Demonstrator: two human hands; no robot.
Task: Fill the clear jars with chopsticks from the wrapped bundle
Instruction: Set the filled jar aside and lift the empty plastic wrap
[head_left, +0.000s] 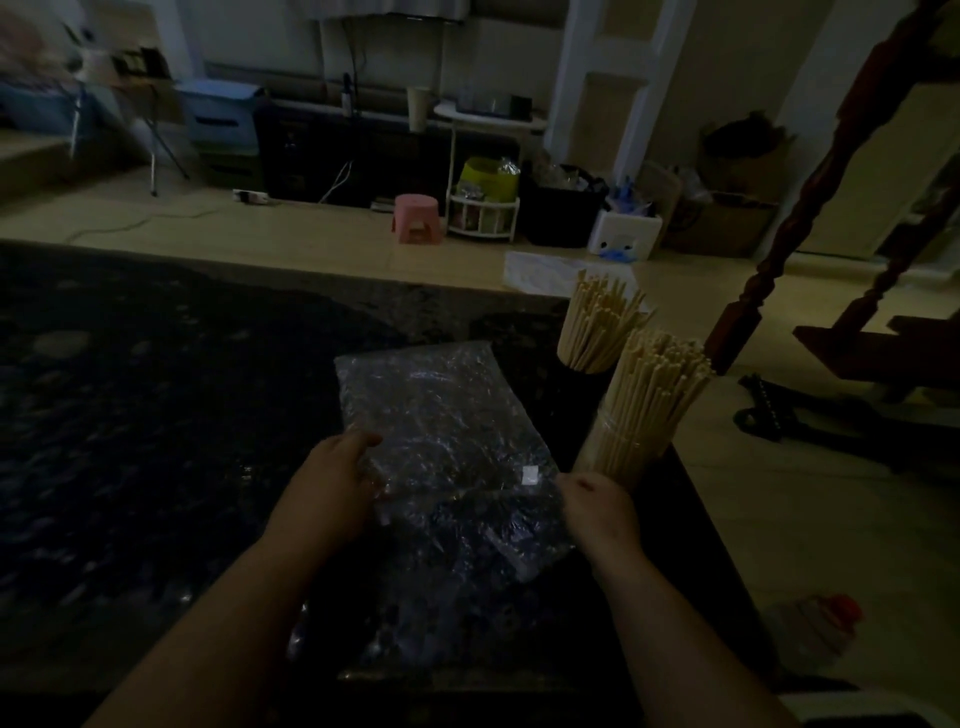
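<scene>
Left hand (332, 488) and right hand (597, 506) grip opposite edges of the plastic wrapper (441, 415); jars (631, 436) line the table (156, 389) at right.

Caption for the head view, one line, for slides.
Over the dark table, left hand and right hand hold a crinkled plastic bag; near jar and far jar stand packed with chopsticks.
</scene>
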